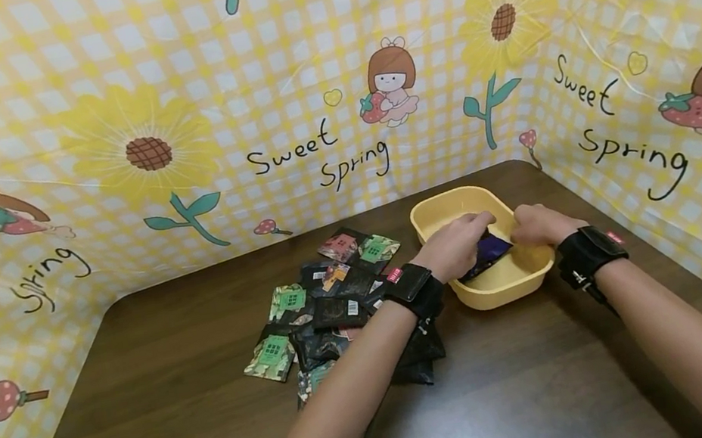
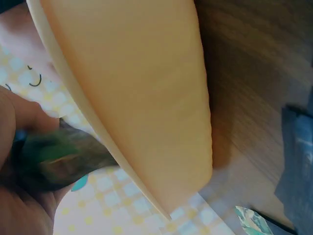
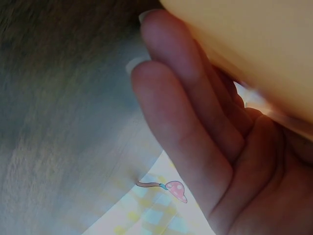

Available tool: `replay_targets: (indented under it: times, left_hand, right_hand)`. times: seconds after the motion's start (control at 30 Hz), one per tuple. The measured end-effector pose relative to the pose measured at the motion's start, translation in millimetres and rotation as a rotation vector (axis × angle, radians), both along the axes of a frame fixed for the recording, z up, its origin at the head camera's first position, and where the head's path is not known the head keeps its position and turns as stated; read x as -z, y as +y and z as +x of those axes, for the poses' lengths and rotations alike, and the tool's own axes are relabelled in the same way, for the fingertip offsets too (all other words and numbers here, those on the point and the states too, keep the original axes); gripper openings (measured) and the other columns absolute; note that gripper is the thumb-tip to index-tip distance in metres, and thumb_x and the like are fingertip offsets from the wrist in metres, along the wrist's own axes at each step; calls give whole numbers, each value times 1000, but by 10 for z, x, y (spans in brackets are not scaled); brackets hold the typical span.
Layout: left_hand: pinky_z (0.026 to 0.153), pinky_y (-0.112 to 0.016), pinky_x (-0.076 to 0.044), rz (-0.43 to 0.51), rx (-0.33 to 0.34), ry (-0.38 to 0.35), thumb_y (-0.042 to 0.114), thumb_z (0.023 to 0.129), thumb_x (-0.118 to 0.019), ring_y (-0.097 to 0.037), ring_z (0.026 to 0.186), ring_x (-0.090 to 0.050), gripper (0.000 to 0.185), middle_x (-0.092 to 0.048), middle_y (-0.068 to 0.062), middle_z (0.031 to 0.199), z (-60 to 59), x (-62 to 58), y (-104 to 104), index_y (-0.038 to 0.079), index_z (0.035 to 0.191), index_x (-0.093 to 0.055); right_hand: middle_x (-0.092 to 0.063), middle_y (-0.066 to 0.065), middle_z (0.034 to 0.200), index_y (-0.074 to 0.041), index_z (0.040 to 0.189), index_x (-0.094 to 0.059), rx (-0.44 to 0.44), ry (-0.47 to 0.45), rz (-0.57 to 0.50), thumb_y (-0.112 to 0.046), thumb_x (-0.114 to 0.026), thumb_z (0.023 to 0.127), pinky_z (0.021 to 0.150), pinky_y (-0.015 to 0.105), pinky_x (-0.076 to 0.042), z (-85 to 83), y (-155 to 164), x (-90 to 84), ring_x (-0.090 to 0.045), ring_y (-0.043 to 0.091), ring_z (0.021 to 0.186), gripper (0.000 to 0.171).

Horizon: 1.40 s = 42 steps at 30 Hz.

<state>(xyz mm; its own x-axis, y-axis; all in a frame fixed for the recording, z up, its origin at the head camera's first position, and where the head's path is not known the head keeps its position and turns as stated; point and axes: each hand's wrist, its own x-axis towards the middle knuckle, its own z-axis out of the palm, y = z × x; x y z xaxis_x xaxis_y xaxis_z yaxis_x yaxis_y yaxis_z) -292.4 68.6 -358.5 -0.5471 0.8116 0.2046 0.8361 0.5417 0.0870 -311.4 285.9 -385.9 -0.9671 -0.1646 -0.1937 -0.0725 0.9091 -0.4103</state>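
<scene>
My left hand (image 1: 461, 247) reaches over the near left rim of a yellow plastic basin (image 1: 507, 292) and grips a small dark packet. In the head view the packet's purple face (image 1: 491, 252) shows below the fingers, inside the basin. The left wrist view shows the packet (image 2: 58, 159) blurred, with a green patch, its end passing behind the rim. My right hand (image 1: 541, 224) holds the basin's right rim. Seen from the right wrist, its fingers (image 3: 171, 112) lie along the outside of the wall.
Left of the basin, a loose pile of dark packets (image 1: 338, 311) with green, red and black faces lies on the brown wooden table (image 1: 180, 399). My left forearm covers part of it. A yellow checked cloth (image 1: 275, 85) hangs behind and at both sides.
</scene>
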Motion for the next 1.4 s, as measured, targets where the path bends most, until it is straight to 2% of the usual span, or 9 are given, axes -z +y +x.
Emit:
replay_targets:
  times: [0.17,0.33,0.5,0.6,0.87,0.97,1.2,1.33,1.4]
  left_hand:
    - [97,-29,-49,-25,24,-34,33,93,-62,-16,125,-53,64,-48,-6,142,37,39,64,17,148,-33]
    - [97,-31,-49,-34,11,-47,34,96,-56,-16,125,-52,60,-47,-6,143,50,34,52,18,148,-33]
    - [106,-33,-44,-44,-59,-58,32,97,-52,-19,131,-49,58,-43,-8,148,-30,45,-83,16,149,-33]
    - [105,-34,-44,-27,-118,-62,31,97,-51,-20,131,-50,57,-43,-8,149,-125,87,-233,15,149,-34]
    - [82,-36,-53,121,-254,20,22,95,-50,-23,114,-61,46,-53,-9,141,-433,221,-716,11,140,-48]
    - [85,-39,-53,143,-340,38,21,94,-52,-24,115,-61,44,-56,-9,137,-561,220,-896,12,137,-52]
    - [99,-47,-47,24,-580,-110,26,94,-50,-30,123,-55,53,-53,-11,141,-877,115,-1274,10,145,-42]
    - [100,-46,-46,5,-642,-171,26,93,-50,-30,123,-54,55,-53,-11,141,-1043,129,-1419,9,145,-42]
    - [94,-45,-48,1,-657,-190,26,93,-51,-30,116,-57,49,-57,-11,133,-1105,147,-1454,9,138,-48]
  right_hand:
    - [-43,0,63,-11,69,-45,12,-36,19,-12,-51,80,50,25,-36,3,6,-5,-45,14,52,13]
    - [-46,2,65,-6,73,-49,13,-32,17,-12,-51,81,50,25,-38,6,13,-16,-48,15,53,10]
    - [-50,4,68,-2,78,-53,19,-16,19,-12,-51,80,50,26,-41,14,33,3,-51,16,55,10]
    - [-50,5,69,-2,78,-52,17,-5,20,-12,-51,80,51,26,-41,17,46,13,-52,17,56,10]
    - [-50,6,69,-2,78,-52,14,-9,9,-11,-50,81,51,26,-42,26,56,32,-52,17,55,10]
    - [-51,6,68,-3,76,-51,3,-1,5,-11,-50,80,51,26,-42,26,39,35,-53,17,54,9]
    - [-50,6,68,-4,76,-50,-1,9,11,-12,-49,81,51,26,-41,25,-10,8,-52,16,54,9]
    - [-51,6,68,-4,76,-51,2,11,4,-12,-49,81,50,26,-42,14,-5,2,-52,16,53,10]
    - [-51,6,68,-4,75,-51,3,12,4,-12,-49,81,50,26,-42,15,0,-12,-53,16,53,10]
